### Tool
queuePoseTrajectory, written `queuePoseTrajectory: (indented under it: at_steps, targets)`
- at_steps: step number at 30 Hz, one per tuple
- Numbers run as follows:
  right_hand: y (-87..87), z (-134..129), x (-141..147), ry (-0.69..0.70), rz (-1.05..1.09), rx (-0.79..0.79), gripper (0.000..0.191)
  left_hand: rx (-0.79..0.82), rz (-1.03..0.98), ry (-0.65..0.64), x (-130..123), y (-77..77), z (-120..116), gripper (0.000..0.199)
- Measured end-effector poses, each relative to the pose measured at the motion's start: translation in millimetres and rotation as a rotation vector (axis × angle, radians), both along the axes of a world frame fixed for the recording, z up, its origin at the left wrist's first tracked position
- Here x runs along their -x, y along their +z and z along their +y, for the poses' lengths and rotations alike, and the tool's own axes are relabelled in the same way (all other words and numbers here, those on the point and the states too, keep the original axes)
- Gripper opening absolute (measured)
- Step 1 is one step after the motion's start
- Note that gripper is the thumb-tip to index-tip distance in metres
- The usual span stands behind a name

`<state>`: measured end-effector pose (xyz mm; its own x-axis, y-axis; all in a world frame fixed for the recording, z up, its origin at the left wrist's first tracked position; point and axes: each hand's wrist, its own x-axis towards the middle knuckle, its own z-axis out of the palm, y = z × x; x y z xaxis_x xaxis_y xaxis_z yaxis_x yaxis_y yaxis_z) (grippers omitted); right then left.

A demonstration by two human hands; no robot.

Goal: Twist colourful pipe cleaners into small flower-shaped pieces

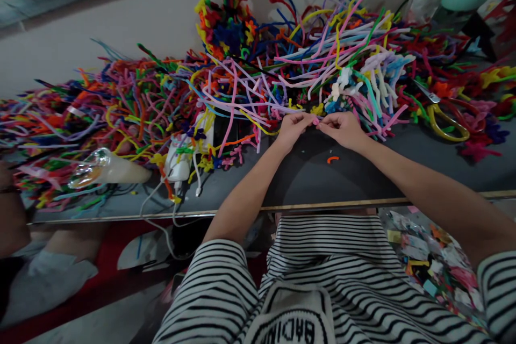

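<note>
Both my hands meet just above the dark table, fingertips pinched together on a small pink piece of pipe cleaner [315, 121]. My left hand [296, 126] comes in from the left with thumb and forefinger closed on it. From the other side my right hand [342, 128] grips the same piece; its exact shape is mostly hidden by the fingers. Behind the hands lie loose lilac and pink pipe cleaners [242, 99]. A short orange bit of pipe cleaner [332, 159] rests on the table in front of my right hand.
A large heap of coloured pipe cleaners [133, 86] runs along the wall. Scissors with yellow handles [447, 126] lie to the right. On the left are a white power strip [178, 158] with cables and a plastic-wrapped bottle [121, 166]. A person sits at the far left.
</note>
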<state>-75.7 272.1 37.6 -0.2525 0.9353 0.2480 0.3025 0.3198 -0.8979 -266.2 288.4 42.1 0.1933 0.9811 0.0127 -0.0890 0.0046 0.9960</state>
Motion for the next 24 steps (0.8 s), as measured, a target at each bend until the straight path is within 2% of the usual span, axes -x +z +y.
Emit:
queuePoseTrajectory:
  at_steps: [7, 14, 24]
  targets:
    - [1.4, -1.4, -0.8, 0.006, -0.013, -0.029, 0.035, 0.01, 0.022, -0.021, 0.9, -5.2, 3.0, 0.027]
    - [-0.3, 0.8, -2.0, -0.003, -0.04, -0.034, 0.038, -0.086, 0.058, -0.088, 6.6, -12.9, 6.6, 0.034]
    - [0.1, 4.5, -1.5, -0.003, -0.025, -0.033, 0.042, -0.176, 0.063, -0.097, 8.1, -13.5, 6.6, 0.048]
